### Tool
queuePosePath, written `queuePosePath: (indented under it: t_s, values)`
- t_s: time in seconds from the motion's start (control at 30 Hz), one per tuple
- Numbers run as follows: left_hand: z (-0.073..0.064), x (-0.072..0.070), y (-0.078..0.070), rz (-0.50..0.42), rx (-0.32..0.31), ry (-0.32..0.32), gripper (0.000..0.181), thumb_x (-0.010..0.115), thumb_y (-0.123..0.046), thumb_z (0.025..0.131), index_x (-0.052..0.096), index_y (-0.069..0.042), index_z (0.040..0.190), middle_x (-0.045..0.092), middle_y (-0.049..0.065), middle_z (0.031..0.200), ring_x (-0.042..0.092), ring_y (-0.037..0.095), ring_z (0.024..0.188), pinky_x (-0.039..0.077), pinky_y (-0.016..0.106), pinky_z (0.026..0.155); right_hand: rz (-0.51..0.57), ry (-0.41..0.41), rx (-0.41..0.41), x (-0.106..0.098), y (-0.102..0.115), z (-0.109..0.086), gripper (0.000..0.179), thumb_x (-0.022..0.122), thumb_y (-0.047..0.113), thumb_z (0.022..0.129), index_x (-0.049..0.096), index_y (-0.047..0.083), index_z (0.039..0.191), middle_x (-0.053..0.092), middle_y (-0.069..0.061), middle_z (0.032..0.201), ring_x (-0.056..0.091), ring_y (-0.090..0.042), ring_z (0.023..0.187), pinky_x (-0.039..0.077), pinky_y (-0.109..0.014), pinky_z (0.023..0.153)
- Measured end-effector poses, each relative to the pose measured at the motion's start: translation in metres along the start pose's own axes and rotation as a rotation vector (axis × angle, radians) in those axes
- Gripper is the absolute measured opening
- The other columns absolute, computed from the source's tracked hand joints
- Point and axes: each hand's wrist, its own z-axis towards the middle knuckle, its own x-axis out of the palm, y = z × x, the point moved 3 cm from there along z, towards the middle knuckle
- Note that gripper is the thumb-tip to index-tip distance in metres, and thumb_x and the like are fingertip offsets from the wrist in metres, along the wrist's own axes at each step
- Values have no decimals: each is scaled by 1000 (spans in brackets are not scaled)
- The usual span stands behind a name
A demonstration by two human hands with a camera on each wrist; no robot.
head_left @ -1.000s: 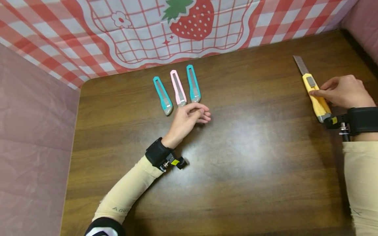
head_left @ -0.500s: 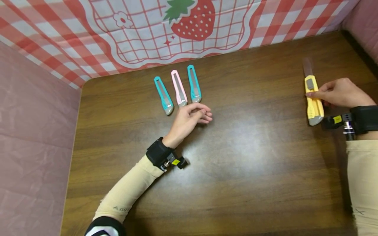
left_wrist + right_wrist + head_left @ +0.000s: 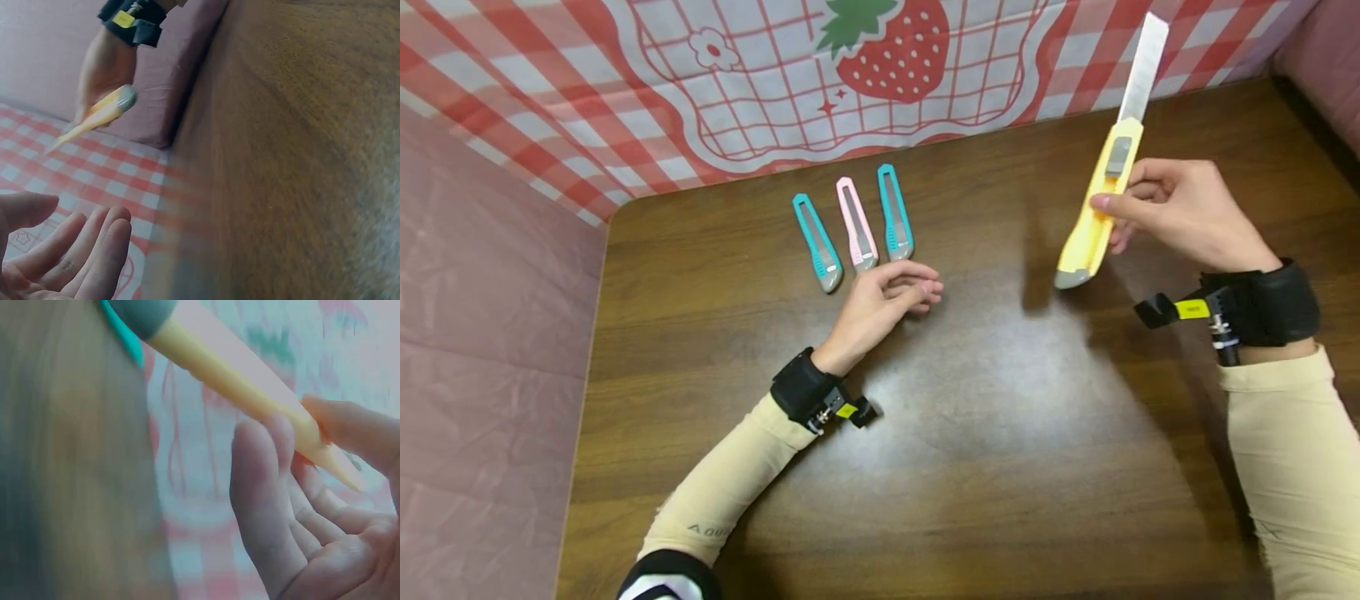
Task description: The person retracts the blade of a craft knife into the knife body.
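A yellow box cutter point(image 3: 1102, 200) with its blade point(image 3: 1144, 68) extended is held up off the table by my right hand point(image 3: 1187, 208), thumb on one side and fingers on the other. Its grey butt end points down and left. In the right wrist view the box cutter point(image 3: 244, 387) runs across the top between thumb and fingers. My left hand point(image 3: 887, 300) rests on the table with loosely bent fingers and nothing in it. Just beyond it lie a teal box cutter point(image 3: 817, 243), a pink one point(image 3: 857, 223) and another teal one point(image 3: 895, 212), side by side, blades retracted.
The brown wooden table point(image 3: 970, 467) has a red-and-white checked cloth point(image 3: 760, 75) with a strawberry print hanging along its far edge. Pinkish cloth point(image 3: 490, 375) covers the left side, and more stands at the far right corner.
My right hand has lifted the yellow box cutter off the right side of the table and carried it left, its blade tilting to the upper right. The left hand has stayed in place.
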Motion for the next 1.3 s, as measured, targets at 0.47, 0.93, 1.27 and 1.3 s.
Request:
queuePosePath:
  t_s: [0.47,0.93,1.27,1.3]
  values:
    - [0,-2,-3,2,5,-42,23,57,4,89,56,14,109,62,30,97,63,27,82,52,58,79,186,152,-198,97,70,27,16,69,9,83,61,0,93,67,-16,76,62,-31,58,57,-23,49]
    - [0,-4,-4,148,-56,-81,26,62,0,87,58,12,110,65,28,99,64,18,86,57,32,77,195,199,-234,118,70,33,14,70,11,83,61,4,90,67,-13,75,61,-30,58,58,-24,49]
    - [0,-3,-4,156,-28,-85,23,60,3,88,59,13,108,65,28,97,64,20,86,55,48,79,153,175,-253,110,96,26,12,62,3,87,60,-6,96,66,-20,81,62,-26,59,56,-19,53]
    - [1,-3,-3,150,-29,-86,23,60,3,88,59,13,108,65,29,97,64,20,86,55,49,79,165,168,-254,110,94,29,14,61,4,88,60,-6,98,66,-20,83,63,-26,61,57,-19,54]
